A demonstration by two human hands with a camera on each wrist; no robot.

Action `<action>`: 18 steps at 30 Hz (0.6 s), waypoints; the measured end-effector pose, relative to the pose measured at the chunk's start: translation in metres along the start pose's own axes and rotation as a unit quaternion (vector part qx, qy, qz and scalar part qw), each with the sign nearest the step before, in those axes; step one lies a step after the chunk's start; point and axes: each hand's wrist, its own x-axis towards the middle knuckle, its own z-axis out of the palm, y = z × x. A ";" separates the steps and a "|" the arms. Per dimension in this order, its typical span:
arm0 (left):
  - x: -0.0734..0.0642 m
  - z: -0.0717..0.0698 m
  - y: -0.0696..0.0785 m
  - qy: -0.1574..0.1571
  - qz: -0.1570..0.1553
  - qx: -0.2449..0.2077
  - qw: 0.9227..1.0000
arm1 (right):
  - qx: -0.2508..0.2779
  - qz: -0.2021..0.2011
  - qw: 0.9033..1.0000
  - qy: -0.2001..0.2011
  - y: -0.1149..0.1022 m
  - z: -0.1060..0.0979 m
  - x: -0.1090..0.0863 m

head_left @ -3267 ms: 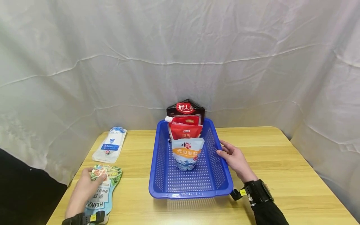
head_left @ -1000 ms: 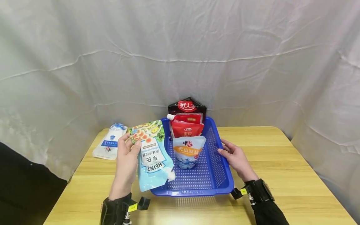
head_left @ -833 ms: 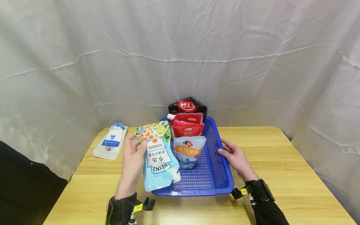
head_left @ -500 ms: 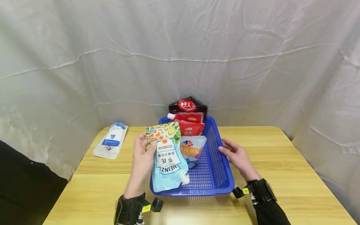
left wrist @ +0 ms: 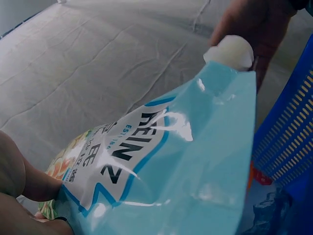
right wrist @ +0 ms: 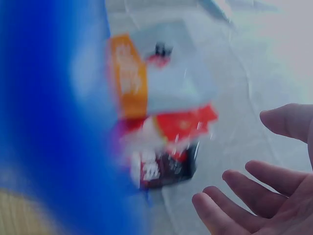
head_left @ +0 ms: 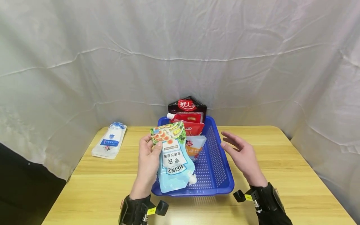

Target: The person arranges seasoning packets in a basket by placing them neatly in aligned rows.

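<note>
My left hand (head_left: 148,161) pinches a light-blue Heinz salad dressing pouch (head_left: 175,162) by its picture end, thumb on the front. The pouch hangs over the left part of the blue basket (head_left: 194,193), its white cap (left wrist: 230,53) pointing down toward the right. Beside the basket's right rim, my right hand (head_left: 245,157) holds nothing, its fingers spread in the right wrist view. Inside the basket stand a white-and-orange salt bag (head_left: 196,147), partly hidden by the pouch, two red pouches (head_left: 194,127) and a black-and-red bag (head_left: 187,106) at the back.
A white-and-blue salt bag (head_left: 110,140) lies at the left rear of the wooden table (head_left: 281,175). A grey-white cloth (head_left: 180,47) hangs behind and at both sides of the table.
My left hand lifted the Heinz pouch from the table at left and carried it right, over the basket. My right hand let go of the basket's right rim.
</note>
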 end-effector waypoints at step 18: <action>-0.001 0.011 -0.007 -0.017 0.006 -0.064 0.998 | 0.038 -0.040 0.995 -0.080 -0.033 0.055 -0.031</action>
